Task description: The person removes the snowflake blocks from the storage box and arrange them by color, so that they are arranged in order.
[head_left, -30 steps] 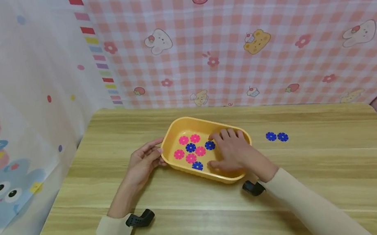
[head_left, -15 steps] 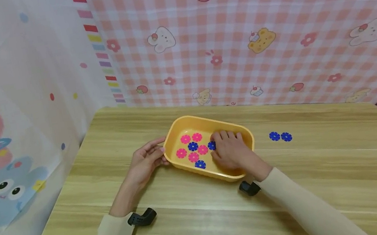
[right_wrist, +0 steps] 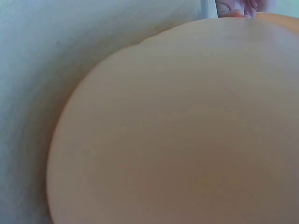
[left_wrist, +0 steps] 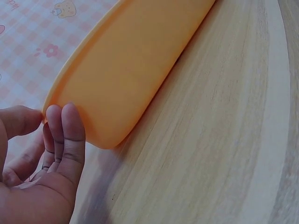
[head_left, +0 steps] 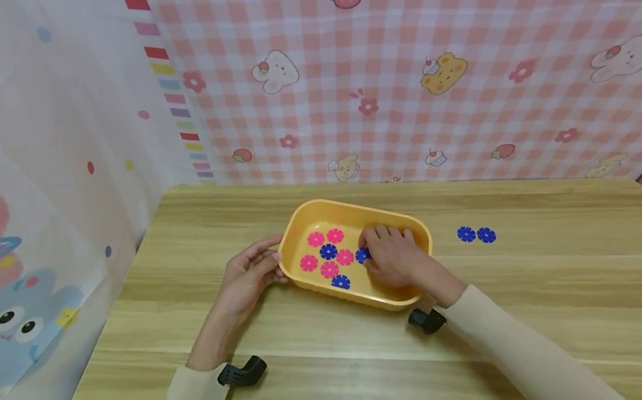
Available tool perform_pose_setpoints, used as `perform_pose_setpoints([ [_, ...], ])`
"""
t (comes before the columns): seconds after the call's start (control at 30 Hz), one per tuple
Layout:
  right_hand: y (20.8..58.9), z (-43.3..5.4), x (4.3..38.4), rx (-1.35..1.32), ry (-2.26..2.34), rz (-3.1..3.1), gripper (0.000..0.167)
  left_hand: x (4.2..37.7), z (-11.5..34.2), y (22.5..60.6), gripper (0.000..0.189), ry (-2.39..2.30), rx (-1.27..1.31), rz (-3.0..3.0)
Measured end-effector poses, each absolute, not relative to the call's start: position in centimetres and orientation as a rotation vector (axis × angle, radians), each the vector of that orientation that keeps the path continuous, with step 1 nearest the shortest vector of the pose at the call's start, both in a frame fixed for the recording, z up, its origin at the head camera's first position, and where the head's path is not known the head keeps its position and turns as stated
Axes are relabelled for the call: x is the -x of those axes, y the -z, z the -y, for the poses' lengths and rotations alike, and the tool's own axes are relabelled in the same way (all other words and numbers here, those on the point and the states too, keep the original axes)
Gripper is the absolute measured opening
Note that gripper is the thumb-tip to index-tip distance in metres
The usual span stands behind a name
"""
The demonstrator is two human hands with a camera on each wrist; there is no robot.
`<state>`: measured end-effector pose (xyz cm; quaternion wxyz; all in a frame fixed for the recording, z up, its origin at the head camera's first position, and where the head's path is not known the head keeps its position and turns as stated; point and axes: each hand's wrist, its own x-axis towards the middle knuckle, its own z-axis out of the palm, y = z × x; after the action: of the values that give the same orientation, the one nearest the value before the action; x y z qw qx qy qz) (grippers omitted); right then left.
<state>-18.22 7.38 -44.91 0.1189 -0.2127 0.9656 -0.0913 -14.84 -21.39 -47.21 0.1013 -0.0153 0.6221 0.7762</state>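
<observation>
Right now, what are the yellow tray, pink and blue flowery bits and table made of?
Yellow tray: smooth, slightly glossy plastic, probably; its colour is even, its edge catches light. Pink pieces and blue pieces: likely plastic, evenly bright; too small to judge the finish. Table: wood or wood-look surface; grain streaks show, with a soft sheen.

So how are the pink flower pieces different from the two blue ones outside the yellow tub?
The pink pieces lie inside the yellow tub; the outside blue pieces lie on the table. Five pink pieces show, but only two outside blue pieces. Both kinds are round with notched edges.
</observation>
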Motion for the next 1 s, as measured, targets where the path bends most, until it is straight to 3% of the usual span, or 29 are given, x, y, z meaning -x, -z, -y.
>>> perform_pose_setpoints([
  [0.4, 44.6, -7.4, 18.2, 0.612, 0.305, -2.82, 0.029, 14.8, 21.4, 47.1, 0.042, -2.289, 0.044, -1.842],
  [0.7, 44.1, -7.4, 17.6, 0.656, 0.378, -2.801, 0.011, 14.6, 21.4, 47.0, 0.041, -2.278, 0.03, -1.856],
  [1.0, 42.8, -8.8, 17.3, 0.784, 0.681, -2.766, 0.004, 14.7, 21.4, 47.2, 0.041, -2.269, 0.031, -1.861],
])
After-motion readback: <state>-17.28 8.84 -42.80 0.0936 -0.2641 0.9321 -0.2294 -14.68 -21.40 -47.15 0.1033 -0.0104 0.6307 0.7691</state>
